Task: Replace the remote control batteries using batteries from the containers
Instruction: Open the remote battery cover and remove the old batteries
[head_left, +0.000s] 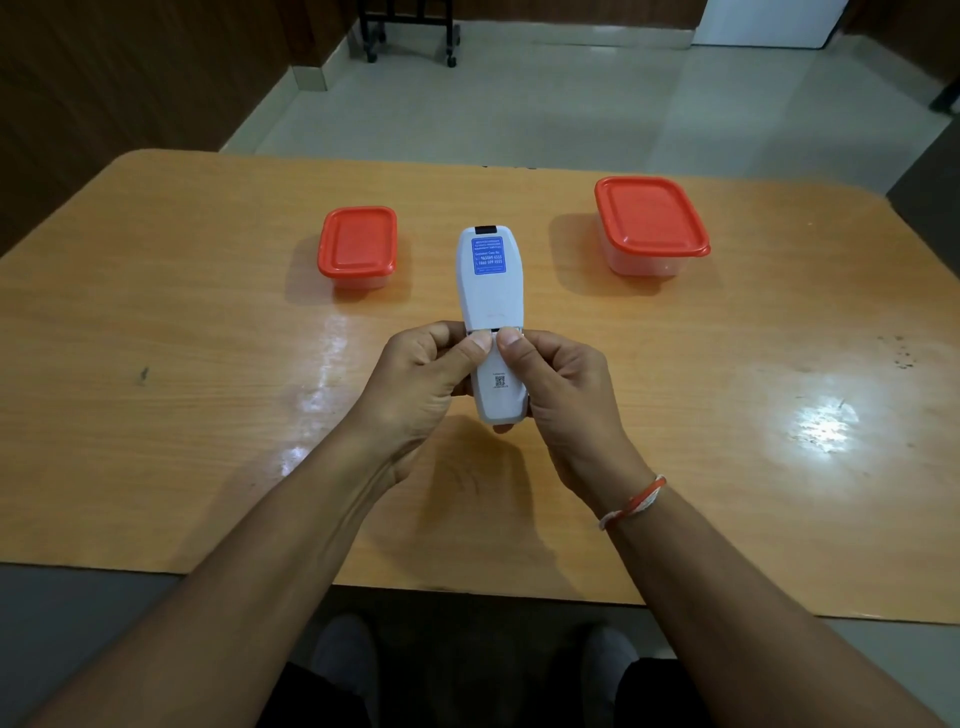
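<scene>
Seemingly sealed containers (357, 244) (650, 218) flanking remote (492, 280), hands (421, 374) (561, 384) gripping

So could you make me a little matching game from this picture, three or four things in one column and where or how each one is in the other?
Things:
1. remote control
2. small container
3. large container
4. wrist thread

Places or states:
A. far right on the table, lid on
B. tied around the right arm
C. held back side up in both hands, left hand and right hand
D. left of the remote, lid on

Pairs: 1-C, 2-D, 3-A, 4-B
</scene>
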